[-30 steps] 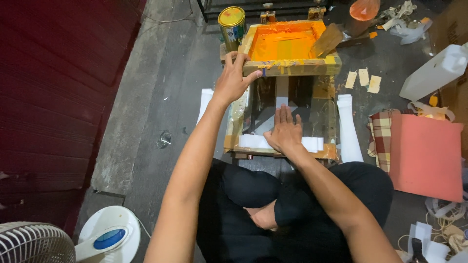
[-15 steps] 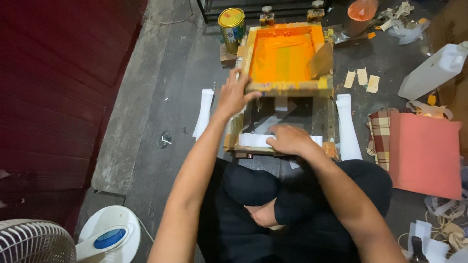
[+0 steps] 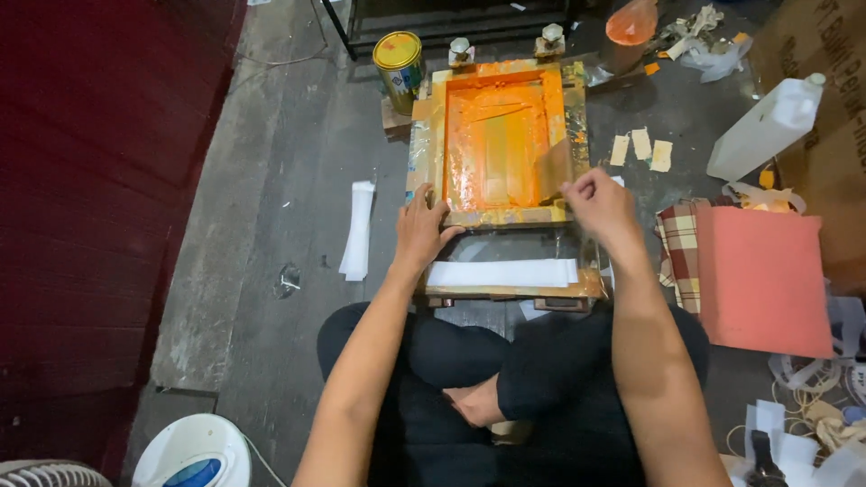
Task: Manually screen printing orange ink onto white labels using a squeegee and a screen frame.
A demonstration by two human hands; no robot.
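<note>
A wooden screen-printing frame covered in orange ink lies flat over its wooden base on the floor in front of me. My left hand grips the frame's near left corner. My right hand is at the frame's near right corner, fingers pinched beside a brown squeegee that leans inside the frame. A stack of white strips lies across the base just below the frame. I sit cross-legged in black clothes.
A yellow-lidded tin stands at the frame's far left. More white strips lie left of the base. A white jug, a red cushion on checked cloth, paper tags and an orange-stained bowl are on the right. A fan sits at bottom left.
The raised frame has come down flat over the base. My left hand slid to its near left corner, and my right hand left the white strips and rose to the near right corner.
</note>
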